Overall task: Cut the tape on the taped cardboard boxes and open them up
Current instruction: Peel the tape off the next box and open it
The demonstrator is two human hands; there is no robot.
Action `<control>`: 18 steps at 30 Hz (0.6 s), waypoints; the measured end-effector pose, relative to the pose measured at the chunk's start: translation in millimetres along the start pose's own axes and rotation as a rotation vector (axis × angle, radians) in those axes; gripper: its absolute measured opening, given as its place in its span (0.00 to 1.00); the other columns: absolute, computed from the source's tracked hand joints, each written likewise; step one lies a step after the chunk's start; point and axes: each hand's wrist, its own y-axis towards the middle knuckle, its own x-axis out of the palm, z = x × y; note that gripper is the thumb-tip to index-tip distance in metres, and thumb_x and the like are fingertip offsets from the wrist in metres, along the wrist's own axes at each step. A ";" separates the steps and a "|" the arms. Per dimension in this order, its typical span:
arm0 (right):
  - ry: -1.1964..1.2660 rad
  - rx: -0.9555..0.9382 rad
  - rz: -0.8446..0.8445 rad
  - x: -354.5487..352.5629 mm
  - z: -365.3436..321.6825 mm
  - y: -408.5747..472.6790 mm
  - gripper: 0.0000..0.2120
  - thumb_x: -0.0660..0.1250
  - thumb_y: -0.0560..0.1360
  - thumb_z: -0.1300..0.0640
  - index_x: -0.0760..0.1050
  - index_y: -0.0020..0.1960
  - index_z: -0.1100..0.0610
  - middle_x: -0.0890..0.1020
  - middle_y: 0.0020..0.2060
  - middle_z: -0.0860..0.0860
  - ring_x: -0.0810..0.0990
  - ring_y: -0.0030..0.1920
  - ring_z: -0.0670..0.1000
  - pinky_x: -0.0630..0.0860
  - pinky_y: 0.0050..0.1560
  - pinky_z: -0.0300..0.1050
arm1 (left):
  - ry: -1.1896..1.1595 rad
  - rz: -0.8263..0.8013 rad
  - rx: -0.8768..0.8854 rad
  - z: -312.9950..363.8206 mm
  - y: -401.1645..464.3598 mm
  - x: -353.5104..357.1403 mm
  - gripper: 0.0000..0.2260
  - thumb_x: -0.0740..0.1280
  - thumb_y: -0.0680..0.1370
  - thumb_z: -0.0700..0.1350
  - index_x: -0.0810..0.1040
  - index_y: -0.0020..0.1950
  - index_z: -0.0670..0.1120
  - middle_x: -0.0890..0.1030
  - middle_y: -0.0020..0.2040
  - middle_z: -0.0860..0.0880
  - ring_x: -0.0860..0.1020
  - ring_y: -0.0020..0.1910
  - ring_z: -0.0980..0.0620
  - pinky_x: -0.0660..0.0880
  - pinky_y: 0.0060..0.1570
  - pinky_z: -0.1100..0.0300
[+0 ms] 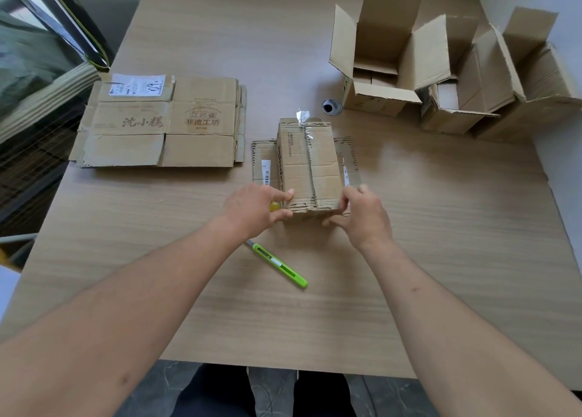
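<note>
1. Left hand [256, 207] grips the near left corner of the small cardboard box [310, 167], fingers curled on its edge.
2. Right hand [359, 216] pinches the box's near right corner.
3. Box sits between both hands, clear tape [305, 123] peeling at its far end.
4. Green utility knife [278, 265] lies near the box, on the table [441, 227], under the left wrist.
5. Flattened cartons [163, 122] are left of the box; opened boxes [425, 70] far right.
</note>
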 end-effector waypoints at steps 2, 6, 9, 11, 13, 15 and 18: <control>-0.026 -0.207 0.017 -0.1 -8.0 -4.7 0.24 0.84 0.62 0.46 0.70 0.42 0.51 0.71 0.42 0.47 0.74 0.39 0.54 0.68 0.36 0.47 | 0.010 -0.008 -0.007 0.4 0.2 -0.2 0.22 0.69 0.78 0.64 0.75 0.72 0.64 0.85 0.57 0.49 0.81 0.56 0.47 0.73 0.46 0.55; -0.072 -0.412 -0.136 12.9 -34.6 -1.3 0.17 0.80 0.69 0.48 0.75 0.49 0.51 0.76 0.44 0.46 0.76 0.47 0.54 0.66 0.39 0.46 | 0.013 -0.019 -0.006 -1.8 -0.6 -0.5 0.22 0.69 0.79 0.64 0.75 0.72 0.65 0.85 0.57 0.50 0.80 0.57 0.46 0.73 0.47 0.54; -0.118 -0.392 -0.087 23.1 -43.2 2.2 0.15 0.77 0.72 0.45 0.72 0.45 0.49 0.77 0.42 0.45 0.76 0.47 0.53 0.62 0.40 0.46 | 0.003 -0.020 0.009 -2.4 -1.9 1.8 0.22 0.67 0.80 0.64 0.73 0.74 0.65 0.84 0.61 0.52 0.80 0.61 0.47 0.76 0.52 0.53; -0.094 -0.368 -0.084 25.3 -42.0 2.5 0.17 0.76 0.72 0.41 0.69 0.42 0.47 0.76 0.41 0.44 0.74 0.44 0.52 0.62 0.41 0.46 | -0.008 -0.027 0.014 -4.3 -4.5 2.7 0.23 0.66 0.80 0.65 0.72 0.74 0.67 0.85 0.56 0.54 0.80 0.59 0.46 0.77 0.51 0.52; -0.064 -0.349 -0.100 25.5 -41.7 3.4 0.19 0.74 0.72 0.37 0.69 0.42 0.47 0.76 0.41 0.44 0.71 0.42 0.50 0.63 0.43 0.47 | -0.025 -0.084 0.016 -8.1 -9.5 0.9 0.24 0.65 0.79 0.63 0.68 0.76 0.69 0.79 0.40 0.59 0.79 0.51 0.46 0.76 0.47 0.53; -0.043 -0.317 -0.094 26.0 -43.9 5.1 0.19 0.72 0.73 0.35 0.69 0.41 0.46 0.75 0.39 0.44 0.70 0.42 0.50 0.66 0.43 0.48 | -0.053 -0.147 0.034 -14.0 -12.6 -2.3 0.27 0.64 0.79 0.59 0.63 0.77 0.70 0.73 0.34 0.58 0.75 0.42 0.48 0.76 0.45 0.53; -0.037 -0.284 -0.085 29.3 -44.8 5.5 0.19 0.70 0.74 0.34 0.69 0.40 0.46 0.74 0.38 0.43 0.73 0.42 0.51 0.67 0.43 0.48 | -0.089 -0.184 0.070 -25.5 -14.2 -3.6 0.27 0.63 0.81 0.57 0.60 0.79 0.71 0.76 0.36 0.54 0.73 0.38 0.49 0.72 0.41 0.54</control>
